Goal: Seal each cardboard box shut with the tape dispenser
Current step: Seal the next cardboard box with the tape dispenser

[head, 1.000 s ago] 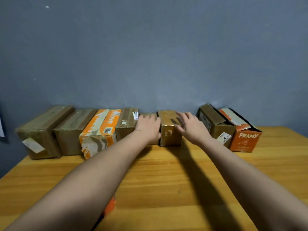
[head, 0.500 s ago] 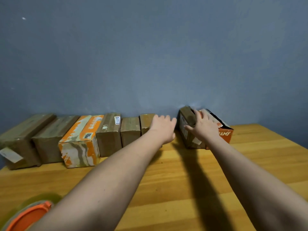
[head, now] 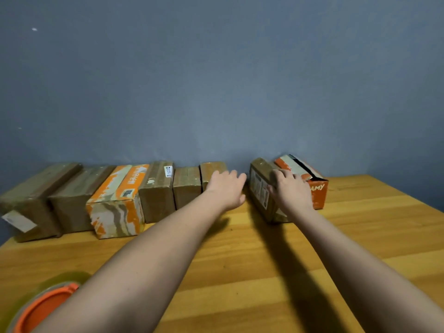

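We see a row of cardboard boxes along the back of the wooden counter (head: 264,272), against the blue-grey wall (head: 216,80); from the left, two brown boxes wrapped in tape (head: 36,195) (head: 77,193), an orange-and-white printed box (head: 117,200), a brown box with a small white label (head: 156,191), then two smaller brown boxes (head: 187,186) (head: 211,170) set side by side. Our left hand (head: 227,189) rests with straight fingers against the last of these, its grip slack and holding nothing. Across a gap stands a brown box with a printed side label (head: 260,186); our right hand (head: 290,191) lies over its top near corner with fingers curled onto the edge, gripping it. Just beside it, touching on the right, sits an orange box (head: 318,188) with white lettering, its top flap partly lifted so a dark slit shows. The tape dispenser (head: 40,306), orange with a yellowish roll, lies at the near left corner of the counter, partly hidden under our left forearm, well apart from both hands.
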